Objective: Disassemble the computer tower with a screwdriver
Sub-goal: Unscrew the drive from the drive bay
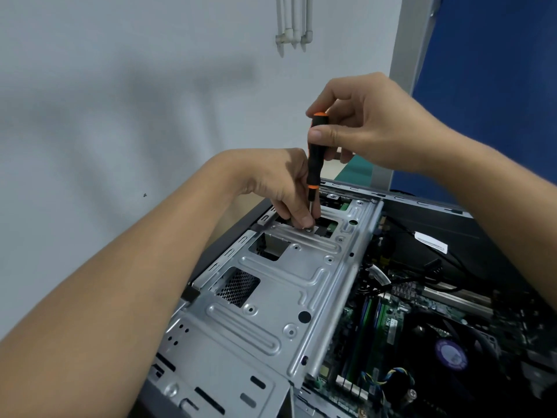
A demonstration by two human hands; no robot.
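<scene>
An open computer tower (446, 224) lies on its side, its silver drive cage (271, 297) facing up. A black and orange screwdriver (315, 155) stands nearly upright over the cage's far end. My right hand (367, 125) grips the top of its handle. My left hand (286, 188) pinches the shaft near the tip, fingertips resting on the cage beside a small screw (308, 229). The tip itself is hidden by my fingers.
The green motherboard (388, 327) with memory sticks, a round fan (450, 356) and black cables fill the case's right side. A pale wall with white pipes (294, 25) stands behind, and a blue panel (488, 70) at the right.
</scene>
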